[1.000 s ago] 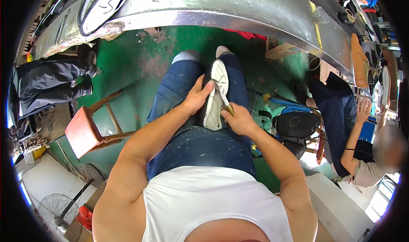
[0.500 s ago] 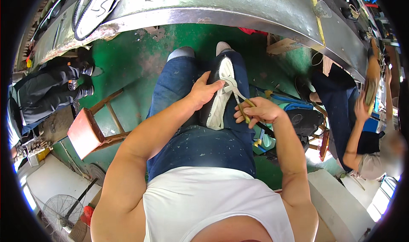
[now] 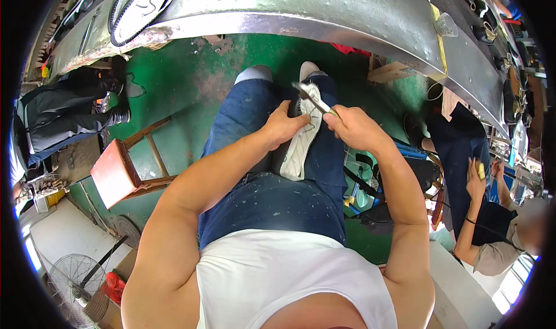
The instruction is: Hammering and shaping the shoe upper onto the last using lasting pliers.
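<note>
A shoe [image 3: 296, 151] with a dark upper and a whitish underside facing up lies lengthwise across my thighs. My left hand [image 3: 282, 125] grips its left side, the thumb pressed on the white underside. Closed round the handles of metal pincers [image 3: 314, 99], my right hand [image 3: 358, 130] is at the right edge of the shoe. The head of the pincers, slightly smeared by motion, reaches over the far end of the shoe. Whether it touches the shoe I cannot tell. My fingers hide most of the handles.
A metal-topped bench [image 3: 243, 8] runs across the far side, bearing a white sole-shaped piece [image 3: 149, 6]. A wooden stool [image 3: 116, 173] stands left. People sit at both sides; the right one [image 3: 480, 207] handles something small. A fan [image 3: 72, 282] is at lower left.
My right hand has moved forward, turning the pincers so their head lies over the shoe's far end. Before, the jaws were at its middle and the handles spread. My left hand still holds the shoe.
</note>
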`<state>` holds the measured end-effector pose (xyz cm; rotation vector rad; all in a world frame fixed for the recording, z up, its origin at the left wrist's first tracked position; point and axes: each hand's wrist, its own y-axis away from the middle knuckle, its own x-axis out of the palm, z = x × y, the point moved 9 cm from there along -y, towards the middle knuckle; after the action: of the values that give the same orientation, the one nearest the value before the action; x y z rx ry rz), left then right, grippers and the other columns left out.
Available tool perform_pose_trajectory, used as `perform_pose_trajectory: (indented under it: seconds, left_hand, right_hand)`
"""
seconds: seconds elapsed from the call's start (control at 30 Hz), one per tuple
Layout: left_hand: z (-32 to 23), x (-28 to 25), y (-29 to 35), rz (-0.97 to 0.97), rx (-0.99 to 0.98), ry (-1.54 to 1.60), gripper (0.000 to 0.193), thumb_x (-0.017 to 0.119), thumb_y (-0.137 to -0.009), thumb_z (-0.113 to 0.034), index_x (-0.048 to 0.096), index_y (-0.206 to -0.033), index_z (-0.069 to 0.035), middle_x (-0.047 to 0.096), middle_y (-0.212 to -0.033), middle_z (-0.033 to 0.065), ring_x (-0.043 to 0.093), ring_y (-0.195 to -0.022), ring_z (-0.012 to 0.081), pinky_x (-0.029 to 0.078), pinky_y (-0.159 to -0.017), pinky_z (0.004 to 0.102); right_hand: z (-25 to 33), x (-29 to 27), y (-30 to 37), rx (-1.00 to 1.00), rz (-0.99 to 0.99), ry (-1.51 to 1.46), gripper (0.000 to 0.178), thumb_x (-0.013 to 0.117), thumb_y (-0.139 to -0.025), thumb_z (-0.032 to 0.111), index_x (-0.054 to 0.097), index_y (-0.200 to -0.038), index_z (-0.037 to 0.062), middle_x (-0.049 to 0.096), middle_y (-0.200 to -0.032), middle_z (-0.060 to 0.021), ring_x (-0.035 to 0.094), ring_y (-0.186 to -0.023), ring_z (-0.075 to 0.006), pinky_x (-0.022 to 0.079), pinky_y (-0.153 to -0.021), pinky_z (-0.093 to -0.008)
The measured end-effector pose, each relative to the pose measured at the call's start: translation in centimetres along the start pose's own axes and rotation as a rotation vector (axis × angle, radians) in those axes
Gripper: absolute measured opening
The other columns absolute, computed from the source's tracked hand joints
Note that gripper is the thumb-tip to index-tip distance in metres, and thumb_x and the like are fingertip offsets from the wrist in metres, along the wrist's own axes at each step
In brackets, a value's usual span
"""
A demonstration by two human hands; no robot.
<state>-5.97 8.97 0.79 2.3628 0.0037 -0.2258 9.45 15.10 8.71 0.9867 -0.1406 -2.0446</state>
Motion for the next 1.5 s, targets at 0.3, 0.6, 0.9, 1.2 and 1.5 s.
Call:
perform_pose_trajectory:
  seconds: [0.3,0.6,0.9,1.2,1.5]
  left_hand:
    - [2.2,-0.2,-2.4,0.241,-0.096,0.137,0.098,0.080,-0.081,-0.035,0.025,-0.152,0.004,0.051,-0.143,0.0199,0.049,-0.132,0.0283,0.038,-0.108,0.0481]
    - [-0.1,0.5,-0.1,0.384,-0.142,0.210,0.088,0.079,-0.084,-0.036,0.030,-0.150,-0.003,0.058,-0.136,0.0140,0.053,-0.128,0.0280,0.032,-0.105,0.0607]
    - [1.2,1.2,1.0,0.147,0.218,0.066,0.083,0.072,-0.091,-0.024,0.022,-0.151,0.004,0.047,-0.142,0.0230,0.049,-0.131,0.0280,0.040,-0.110,0.0359]
    - [3.9,1.7,2.2,0.147,0.197,0.150,0.092,0.062,-0.095,-0.010,-0.003,-0.160,-0.008,0.037,-0.153,0.0170,0.043,-0.135,0.0267,0.033,-0.114,0.0356]
    - [6.2,1.7,4.9,0.273,0.348,-0.130,0.118,0.072,-0.086,-0.028,-0.021,-0.154,0.000,0.001,-0.161,0.0327,0.005,-0.152,0.0419,0.013,-0.123,0.0402]
  right_hand:
    - [-2.2,2.4,5.8,0.330,0.278,-0.347,0.039,0.059,-0.098,0.033,0.063,-0.094,-0.0048,0.066,-0.083,-0.0275,0.064,-0.083,-0.0461,0.050,-0.075,-0.0470]
    - [1.1,5.9,7.4,-0.089,0.069,0.235,0.032,0.063,-0.095,0.031,0.060,-0.109,0.0028,0.067,-0.097,-0.0197,0.066,-0.088,-0.0396,0.051,-0.074,-0.0492]
    - [-1.4,9.0,11.0,0.241,0.121,-0.121,0.034,0.053,-0.100,0.032,0.061,-0.103,-0.0011,0.067,-0.089,-0.0253,0.063,-0.090,-0.0466,0.049,-0.078,-0.0538]
    - [1.9,8.7,12.4,0.066,0.020,0.118,0.029,0.056,-0.099,0.029,0.058,-0.100,-0.0001,0.066,-0.095,-0.0248,0.063,-0.086,-0.0470,0.050,-0.077,-0.0531]
    - [-1.5,10.2,12.4,0.146,0.376,-0.169,0.036,0.055,-0.100,0.036,0.062,-0.095,0.0013,0.069,-0.084,-0.0200,0.068,-0.079,-0.0382,0.052,-0.072,-0.0459]
